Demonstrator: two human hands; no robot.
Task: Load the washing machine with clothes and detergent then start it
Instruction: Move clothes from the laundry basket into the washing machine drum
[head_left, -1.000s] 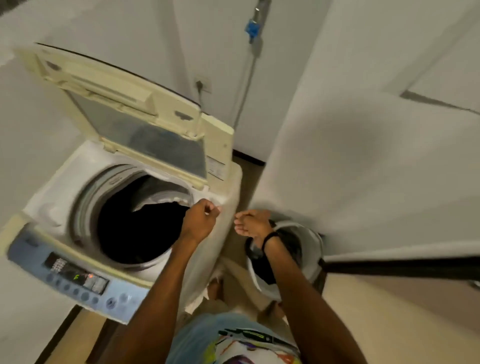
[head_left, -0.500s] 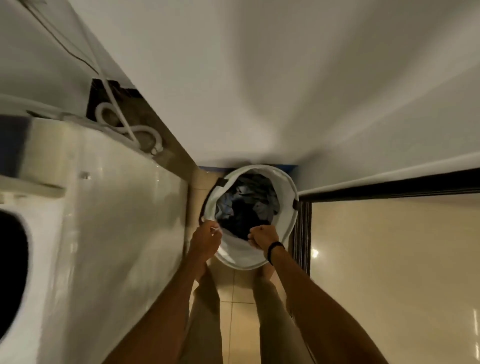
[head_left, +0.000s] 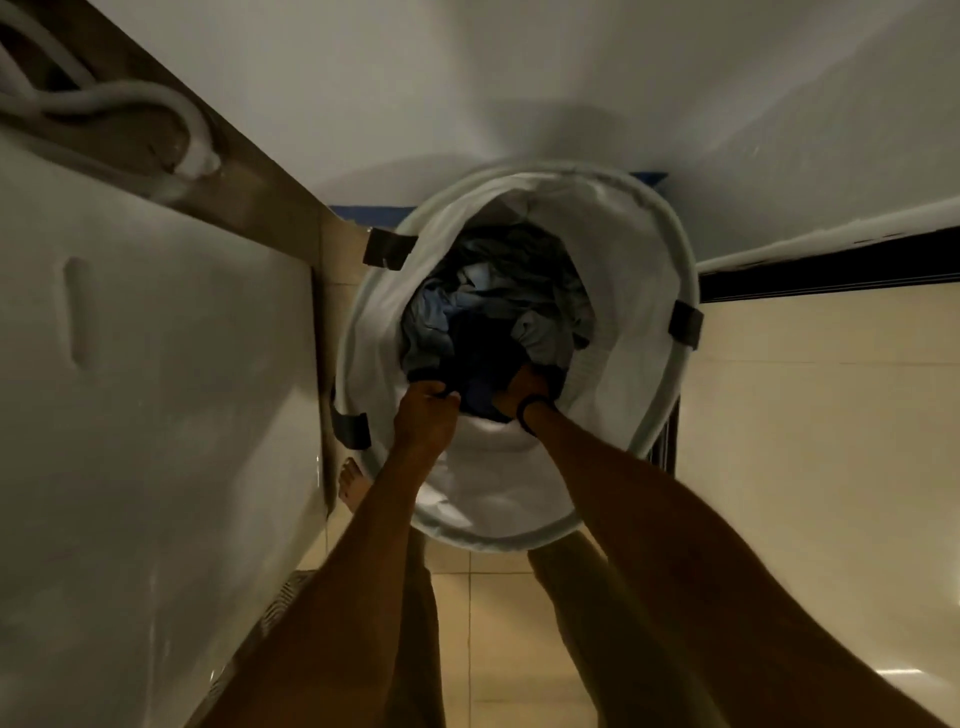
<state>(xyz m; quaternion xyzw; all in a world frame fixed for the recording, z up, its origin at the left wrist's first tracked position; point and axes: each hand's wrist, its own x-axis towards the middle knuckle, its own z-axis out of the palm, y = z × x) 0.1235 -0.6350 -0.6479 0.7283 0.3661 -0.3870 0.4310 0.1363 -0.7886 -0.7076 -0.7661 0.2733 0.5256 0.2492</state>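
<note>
Gripping dark clothes (head_left: 480, 358): left hand (head_left: 423, 415) clenched | right hand (head_left: 524, 387) closed | inside laundry basket (head_left: 623, 291)

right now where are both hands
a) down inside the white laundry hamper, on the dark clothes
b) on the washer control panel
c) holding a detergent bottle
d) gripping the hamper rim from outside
a: the left hand and right hand reach into the white laundry hamper, closed on the dark clothes.

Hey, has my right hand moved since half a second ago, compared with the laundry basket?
Yes. The right hand has gone down from the laundry basket rim into the clothes inside.
</note>
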